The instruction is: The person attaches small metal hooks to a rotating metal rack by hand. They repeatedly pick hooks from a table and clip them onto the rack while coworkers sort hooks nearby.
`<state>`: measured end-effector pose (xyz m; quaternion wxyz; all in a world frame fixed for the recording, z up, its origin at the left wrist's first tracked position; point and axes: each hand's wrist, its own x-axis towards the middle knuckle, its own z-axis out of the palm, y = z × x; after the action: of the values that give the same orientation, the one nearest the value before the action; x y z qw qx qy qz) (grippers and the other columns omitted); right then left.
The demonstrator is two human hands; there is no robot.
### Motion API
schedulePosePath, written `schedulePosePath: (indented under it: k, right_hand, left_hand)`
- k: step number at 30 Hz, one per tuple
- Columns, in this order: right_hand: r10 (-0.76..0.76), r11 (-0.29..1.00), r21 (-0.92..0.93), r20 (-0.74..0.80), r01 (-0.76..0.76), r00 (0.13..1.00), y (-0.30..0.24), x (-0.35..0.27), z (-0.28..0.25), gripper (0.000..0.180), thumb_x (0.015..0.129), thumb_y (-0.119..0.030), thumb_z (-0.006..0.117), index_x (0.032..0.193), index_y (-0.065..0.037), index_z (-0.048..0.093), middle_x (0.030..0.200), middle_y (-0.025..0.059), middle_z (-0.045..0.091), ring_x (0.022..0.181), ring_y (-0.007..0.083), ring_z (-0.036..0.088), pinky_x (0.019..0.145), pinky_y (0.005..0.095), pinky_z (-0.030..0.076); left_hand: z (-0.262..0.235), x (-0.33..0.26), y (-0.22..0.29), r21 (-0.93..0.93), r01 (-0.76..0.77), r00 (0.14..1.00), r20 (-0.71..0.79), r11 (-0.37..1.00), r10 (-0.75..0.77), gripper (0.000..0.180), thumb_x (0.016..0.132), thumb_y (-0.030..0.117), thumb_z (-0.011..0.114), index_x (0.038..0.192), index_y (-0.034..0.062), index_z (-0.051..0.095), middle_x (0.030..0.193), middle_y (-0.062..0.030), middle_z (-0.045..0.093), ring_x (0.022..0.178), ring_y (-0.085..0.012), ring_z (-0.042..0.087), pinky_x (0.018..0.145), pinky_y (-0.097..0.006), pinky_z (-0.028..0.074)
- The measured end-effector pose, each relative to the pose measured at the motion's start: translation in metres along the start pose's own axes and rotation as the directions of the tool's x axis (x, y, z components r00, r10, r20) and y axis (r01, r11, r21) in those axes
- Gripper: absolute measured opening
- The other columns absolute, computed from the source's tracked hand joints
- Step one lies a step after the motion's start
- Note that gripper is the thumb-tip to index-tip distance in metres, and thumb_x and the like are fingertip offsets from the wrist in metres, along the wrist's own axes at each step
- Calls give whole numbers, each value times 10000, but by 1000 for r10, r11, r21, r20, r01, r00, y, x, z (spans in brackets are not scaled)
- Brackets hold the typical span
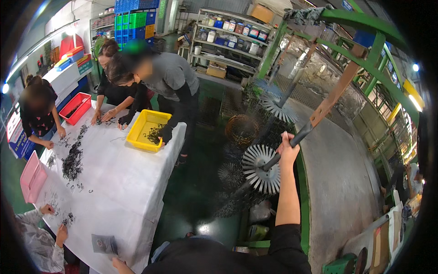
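Right of centre in the frame, the right hand (287, 148) is closing fully around the rod (292, 143) above the spiked disc (260, 168); gripping near the disc should steady it. The left hand isn't showing.

Bright overhead workshop light — fisheye-bent, dark-vignetted edges — slight softness throughout

The table (118, 182) is standing to the left of the raised right hand (287, 148), which is gripping a rod (292, 142) just right of a spiked disc (261, 168). On the table, a tray (147, 130) is sitting at its far right corner, a heap of small parts (73, 160) is lying toward its left side, and a second tray (75, 108) is resting at its far left end. Shelves (232, 41) are standing behind the table.
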<state>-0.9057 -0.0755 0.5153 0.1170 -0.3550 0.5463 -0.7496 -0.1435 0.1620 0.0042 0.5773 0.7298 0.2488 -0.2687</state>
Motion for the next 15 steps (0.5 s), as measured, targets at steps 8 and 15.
schedulePosePath:
  k: [8,15]
  right_hand:
    - [103,994,-24,-114,-107,988,24,23,-32,188,872,-208,686,839,-59,576,499,-47,378,390,73,333,398,278,299]
    - [220,968,-95,-131,-233,967,105,-74,-57,155,871,-186,698,830,-68,606,591,-58,410,507,63,306,447,251,257]
  left_hand:
    - [41,3,27,39,-123,992,29,992,122,458,812,236,553,1131,-92,569,1086,-175,599,905,-339,591,805,-457,496]
    - [14,25,19,272,-328,932,-63,905,357,409,803,230,585,1093,-58,597,1097,-234,614,992,-357,595,872,-432,474]
